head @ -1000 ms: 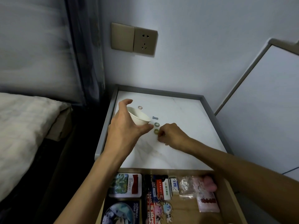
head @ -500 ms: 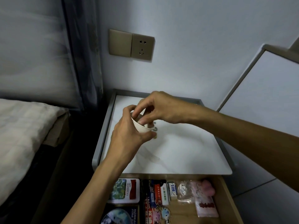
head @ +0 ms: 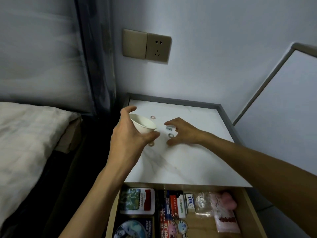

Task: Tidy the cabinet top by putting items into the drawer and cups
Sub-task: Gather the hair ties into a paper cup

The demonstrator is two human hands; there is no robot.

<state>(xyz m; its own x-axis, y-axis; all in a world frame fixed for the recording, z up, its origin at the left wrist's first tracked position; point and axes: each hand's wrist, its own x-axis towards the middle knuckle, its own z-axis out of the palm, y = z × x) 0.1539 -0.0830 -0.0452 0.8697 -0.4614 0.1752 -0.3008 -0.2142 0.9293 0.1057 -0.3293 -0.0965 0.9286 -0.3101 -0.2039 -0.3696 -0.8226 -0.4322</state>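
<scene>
We see the left hand [head: 127, 134] gripping a white cup [head: 144, 123], thumb curled under its near side and fingers hooked over the far rim, the cup tilted so its mouth faces the right hand [head: 182, 133]. That hand holds nothing: its fingers [head: 171, 121] are spread wide and bent like a claw over the cabinet top [head: 188, 160]. Between its forefinger and thumb lie a small blue piece [head: 169, 128], just beside the forefinger tip, and a grey ring [head: 170, 135] nearer the thumb; we cannot tell whether either is touched. A tan ring [head: 151, 143] lies just below the left thumb, partly hidden by it, and a pink ring [head: 152, 117] lies beyond the cup's rim. Nearer us than both wrists, the drawer [head: 248, 208] stands open, packed with a tin [head: 137, 200], packets [head: 226, 219] and keychains [head: 181, 226]
</scene>
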